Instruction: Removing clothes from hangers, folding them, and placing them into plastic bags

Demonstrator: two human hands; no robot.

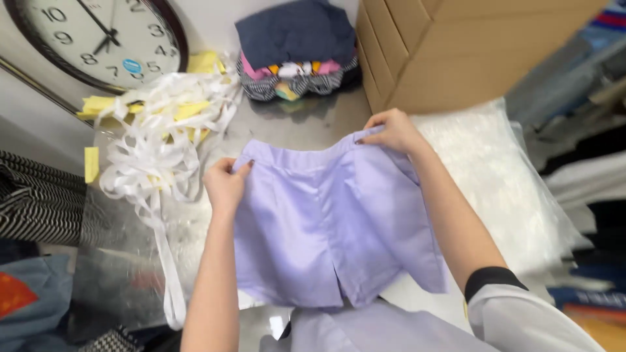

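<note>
A pair of lilac shorts (326, 228) lies spread flat on a shiny metal table (306, 127), waistband away from me. My left hand (225, 182) pinches the waistband's left corner. My right hand (391, 130) grips the waistband's right corner. More lilac fabric (378, 329) lies at the near edge, under the shorts' hem.
A tangle of white strips with yellow paper pieces (163, 137) lies left of the shorts. A stack of folded clothes (297, 52) stands at the back, next to a cardboard box (456, 52). Clear plastic bags (502, 182) lie on the right. A wall clock (98, 39) leans at the back left.
</note>
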